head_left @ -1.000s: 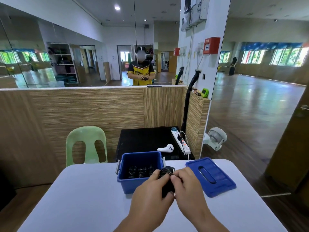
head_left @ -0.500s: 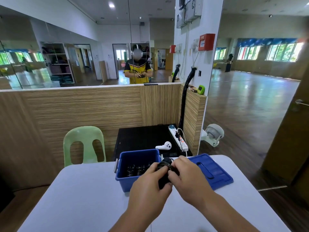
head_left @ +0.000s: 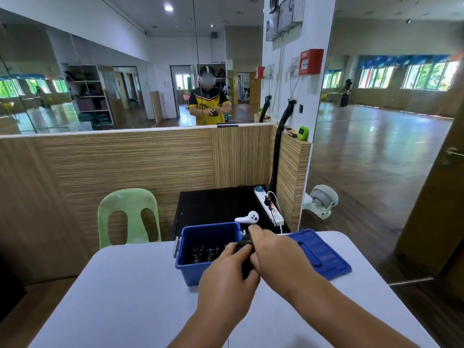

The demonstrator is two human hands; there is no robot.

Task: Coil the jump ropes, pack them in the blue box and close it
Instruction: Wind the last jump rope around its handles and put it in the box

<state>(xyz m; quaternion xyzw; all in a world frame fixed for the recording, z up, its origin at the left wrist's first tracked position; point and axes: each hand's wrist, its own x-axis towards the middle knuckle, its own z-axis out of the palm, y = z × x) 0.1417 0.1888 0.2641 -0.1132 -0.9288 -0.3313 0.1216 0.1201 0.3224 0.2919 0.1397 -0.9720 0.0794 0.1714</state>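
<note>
A dance or exercise studio, shown by wall-wide mirrors, a broad polished wooden floor and a long row of windows.

Black rope, bunched into a tight coil, gripped between left hand and right hand over the box's near right corner. Blue box open, upright on the white counter, black coils lined along its bottom. Blue lid flat just right of it.

The box and its lid are blue — the coiled ropes inside are black. The table is white, the chair pale green, the wall panel brown-striped.
</note>
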